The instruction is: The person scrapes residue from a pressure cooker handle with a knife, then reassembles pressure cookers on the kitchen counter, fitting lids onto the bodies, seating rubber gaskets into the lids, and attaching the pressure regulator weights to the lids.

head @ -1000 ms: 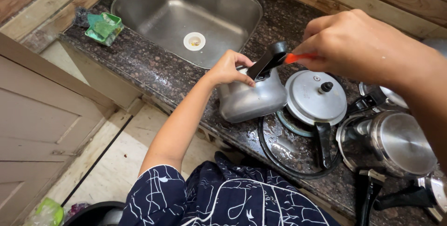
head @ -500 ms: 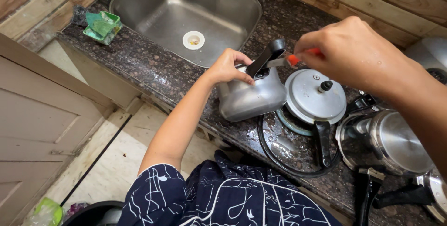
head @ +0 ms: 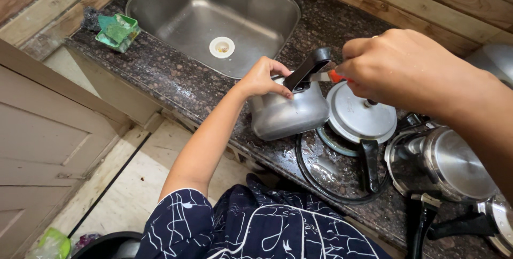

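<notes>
Currently the left hand [head: 263, 77] is clamped on the rim of a dull aluminium pressure-cooker pot [head: 288, 112], steadying it near the front edge of the speckled dark granite surface [head: 176, 77], just right of the stainless steel sink [head: 214, 10]. The right hand [head: 395, 67] is closed around a slim orange-handled tool [head: 335, 77] whose metal tip sits at the base of the pot's black handle [head: 308, 68]; it looks like a screwdriver, though the tip is too small to be sure. By the look of it, work on the handle fixing is under way and not finished: the handle is on the pot and the tool is engaged with it. Just beside the pot lies its round metal lid with a black knob [head: 362, 117], over a black rubber gasket ring [head: 336, 181]. Further right stand other steel cookers [head: 454, 165], untouched. A green scrub-pad holder [head: 117, 30] sits left of the sink.
</notes>
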